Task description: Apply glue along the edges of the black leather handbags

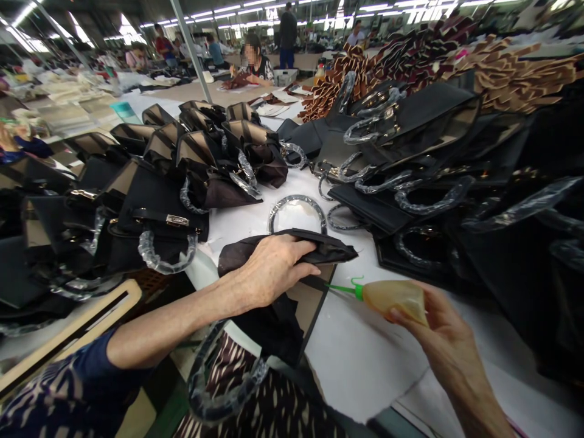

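Directly in front of me lies a black handbag (314,304) with its tan inner side showing. Its plastic-wrapped ring handle (296,204) rests on the white table beyond it, and another wrapped handle (201,389) hangs near my lap. My left hand (278,267) grips the dark lining (335,248) at the bag's mouth, thumb and fingers bent over the cloth. In my right hand (438,322) is a squeeze bottle (396,299) with yellowish contents and a green nozzle (342,288). The nozzle tip is at the bag's right edge; whether it touches cannot be made out.
Black handbags (155,207) crowd the left, and more are stacked (433,121) on the right. Brown strips (337,79) are heaped behind. A tan slotted board (73,334) lies at lower left. A co-worker (258,64) sits at a far table; a metal pole (191,52) stands nearer.
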Available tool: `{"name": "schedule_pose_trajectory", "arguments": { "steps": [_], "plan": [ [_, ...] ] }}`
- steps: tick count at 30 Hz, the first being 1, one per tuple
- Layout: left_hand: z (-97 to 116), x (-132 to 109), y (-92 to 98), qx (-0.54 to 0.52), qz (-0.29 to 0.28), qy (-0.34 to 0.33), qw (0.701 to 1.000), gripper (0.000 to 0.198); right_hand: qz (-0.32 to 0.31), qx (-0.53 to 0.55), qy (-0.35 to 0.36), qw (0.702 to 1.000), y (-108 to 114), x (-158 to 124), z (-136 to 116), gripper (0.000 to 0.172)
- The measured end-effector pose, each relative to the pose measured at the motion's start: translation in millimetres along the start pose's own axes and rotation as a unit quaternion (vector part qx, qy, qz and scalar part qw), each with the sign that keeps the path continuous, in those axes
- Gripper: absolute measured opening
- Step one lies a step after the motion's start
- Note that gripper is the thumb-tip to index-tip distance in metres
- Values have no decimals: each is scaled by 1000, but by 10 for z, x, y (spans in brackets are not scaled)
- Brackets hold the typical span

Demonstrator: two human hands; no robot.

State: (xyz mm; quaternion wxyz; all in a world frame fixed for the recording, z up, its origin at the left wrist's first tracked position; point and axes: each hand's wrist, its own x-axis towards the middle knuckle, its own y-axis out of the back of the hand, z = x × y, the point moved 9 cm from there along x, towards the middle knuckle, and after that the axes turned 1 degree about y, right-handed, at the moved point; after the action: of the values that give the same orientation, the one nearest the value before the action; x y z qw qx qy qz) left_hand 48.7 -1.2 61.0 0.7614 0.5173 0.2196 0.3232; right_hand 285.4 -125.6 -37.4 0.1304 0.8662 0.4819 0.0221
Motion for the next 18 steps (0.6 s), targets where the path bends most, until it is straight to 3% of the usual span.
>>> {"name": "schedule_pose_trajectory", "arguments": {
  "steps": [8, 14, 18],
  "plan": [
    [36, -74, -64, 6, -13, -2, 1000, 29, -30, -7, -15, 999, 3, -48, 39, 56],
    [30, -117, -98, 7, -18, 1, 1000, 30, -44, 7, -92, 995, -29, -98, 86, 67],
    [24, -153, -133, 0, -19, -10, 1000, 29, -37, 6, -102, 994, -4, -120, 152, 71]
  ]
}}
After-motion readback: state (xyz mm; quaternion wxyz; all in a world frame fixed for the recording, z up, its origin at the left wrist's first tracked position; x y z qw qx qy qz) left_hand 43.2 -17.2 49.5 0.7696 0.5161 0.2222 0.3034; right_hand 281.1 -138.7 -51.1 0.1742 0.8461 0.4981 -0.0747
